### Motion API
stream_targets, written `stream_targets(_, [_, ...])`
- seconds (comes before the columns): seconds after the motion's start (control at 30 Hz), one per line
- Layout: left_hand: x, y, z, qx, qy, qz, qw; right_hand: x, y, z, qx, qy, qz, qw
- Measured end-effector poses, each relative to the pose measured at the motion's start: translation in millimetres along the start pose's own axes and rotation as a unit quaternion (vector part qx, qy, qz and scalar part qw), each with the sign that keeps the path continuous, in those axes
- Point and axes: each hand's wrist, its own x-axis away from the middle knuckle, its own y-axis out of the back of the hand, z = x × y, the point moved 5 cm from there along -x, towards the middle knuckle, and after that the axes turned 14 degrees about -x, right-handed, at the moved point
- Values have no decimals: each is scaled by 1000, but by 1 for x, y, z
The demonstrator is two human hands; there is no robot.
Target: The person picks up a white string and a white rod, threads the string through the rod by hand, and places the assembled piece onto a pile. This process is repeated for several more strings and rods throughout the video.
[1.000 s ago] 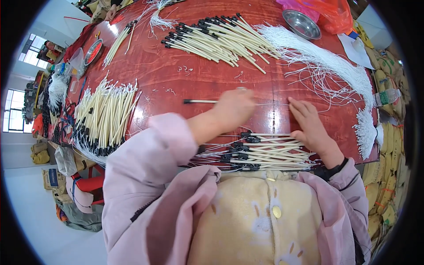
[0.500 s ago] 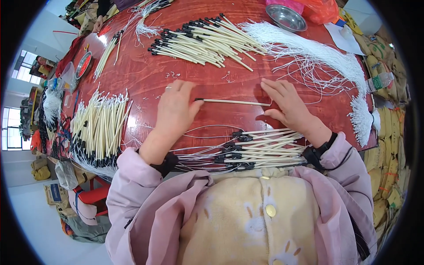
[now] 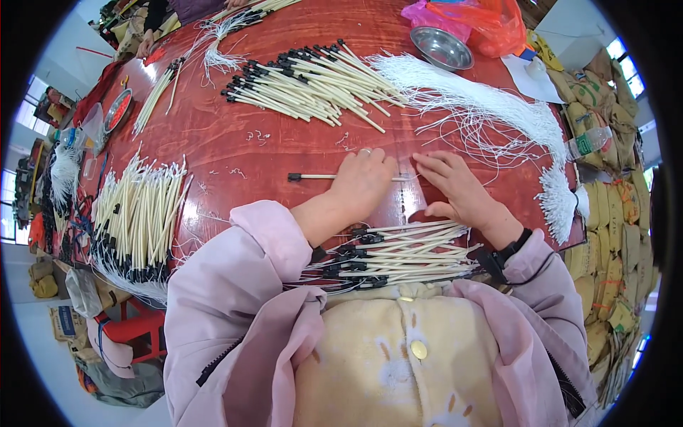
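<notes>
Fingers of left hand (image 3: 363, 183) and right hand (image 3: 455, 186) press flat, uncurled, on cream stick (image 3: 320, 176); stick lies crosswise, black tip pointing left past left fingers.

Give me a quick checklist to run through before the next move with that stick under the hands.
1. Single cream stick with black tip lies flat on the red table, apart from the piles: ok.
2. Left hand rests on the stick's middle, pinning it: ok.
3. Right hand is at the stick's bare end, fingers on the table: ok.
4. White string between the right fingers: cannot tell, too fine to see.
5. White string bundle lies just beyond the right hand: ok.
6. Pile of sticks at the table's near edge sits clear of both hands: ok.
</notes>
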Motion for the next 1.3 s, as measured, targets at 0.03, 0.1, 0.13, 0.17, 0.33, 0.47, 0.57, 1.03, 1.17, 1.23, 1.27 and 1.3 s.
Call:
stream_targets(0.03, [0, -2, 3, 0, -1, 0, 1000, 5, -1, 2, -1, -2, 5, 1000])
stream_targets(0.1, [0, -1, 11, -7, -2, 4, 1000, 15, -5, 2, -3, -9, -3, 1000])
stream_targets(0.13, [0, -1, 12, -11, -1, 6, 1000, 18, -8, 1, -5, -16, -10, 1000])
stream_targets(0.17, [-1, -1, 11, -12, -1, 6, 1000, 20, -9, 0, -7, -22, -17, 1000])
stream_targets(0.33, [-2, 2, 3, -24, -9, -11, 1000, 17, -3, 0, -12, -24, -48, 999])
stream_targets(0.47, [-2, 4, 1, -31, -9, -13, 999, 18, -8, 5, -26, -11, 0, 1000])
stream_targets(0.57, [-6, 3, -6, -33, -18, -18, 999, 19, -9, 13, -8, -17, -18, 1000])
stream_targets(1.03, [39, 56, 35, -66, 135, 26, 988, 1, -5, 12, -28, -28, -111, 993])
stream_targets(1.17, [85, 48, 81, -74, 252, 58, 963, -18, -4, 14, -30, -24, -129, 991])
stream_targets(1.23, [92, 37, 87, -52, 263, 67, 961, -35, -5, 21, -29, 21, -149, 988])
stream_targets(1.27, [94, 30, 90, -27, 274, 74, 958, -42, -7, 22, -29, 22, -150, 988])
stream_targets(1.3, [95, 24, 93, -2, 283, 81, 956, -47, -11, 23, -23, 21, -142, 989])
